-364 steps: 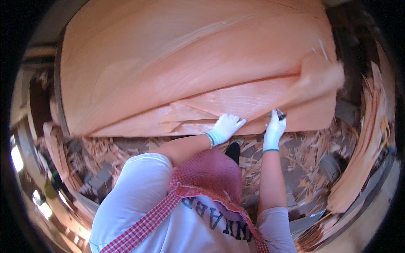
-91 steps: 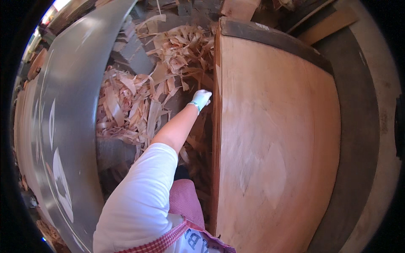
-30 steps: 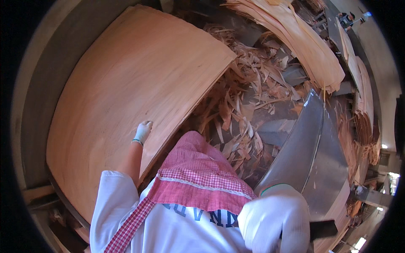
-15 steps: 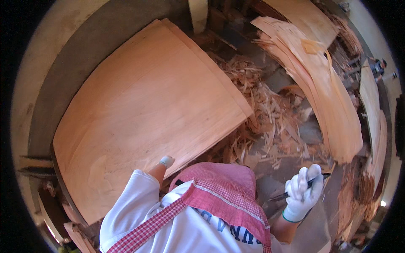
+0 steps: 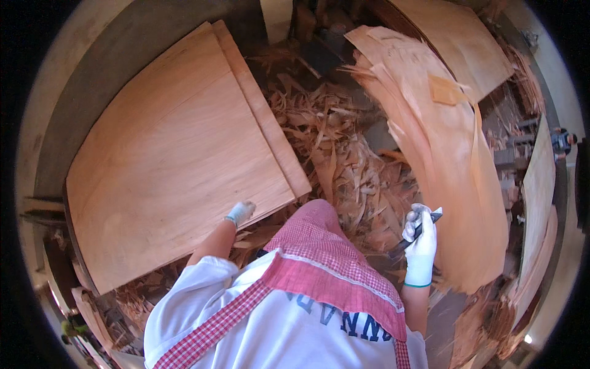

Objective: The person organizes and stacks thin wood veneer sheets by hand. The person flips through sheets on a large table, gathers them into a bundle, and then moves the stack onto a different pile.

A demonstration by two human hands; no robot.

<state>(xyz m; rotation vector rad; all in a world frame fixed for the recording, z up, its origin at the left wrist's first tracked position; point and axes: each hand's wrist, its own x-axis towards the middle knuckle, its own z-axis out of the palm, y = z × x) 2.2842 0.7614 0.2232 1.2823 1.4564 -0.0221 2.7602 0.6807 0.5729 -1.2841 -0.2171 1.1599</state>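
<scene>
A large pale-brown wood veneer sheet point(image 5: 178, 147) lies on a stack at the left, with the edge of a sheet beneath it point(image 5: 258, 117) showing along its right side. My left hand point(image 5: 241, 213), in a white glove, rests on the top sheet close to its near edge. Its fingers look loosely extended, though slightly blurred. At the right, my right hand point(image 5: 421, 237), also gloved, is closed around a dark, slim knife-like tool point(image 5: 401, 247). One end of the tool pokes out above the fingers, the other points down left. That hand is beside a long veneer bundle.
Torn veneer scraps point(image 5: 344, 160) cover the floor between the stack and the curved veneer bundle point(image 5: 455, 166). Another veneer stack point(image 5: 455, 46) lies at the far right. More sheets point(image 5: 534, 197) lean along the right side. A pillar point(image 5: 276, 18) stands at the back.
My view has shifted, and I am nearer the veneer bundle. My right hand has come inward and forward with the tool. The strip of lower sheet beside the top sheet looks wider.
</scene>
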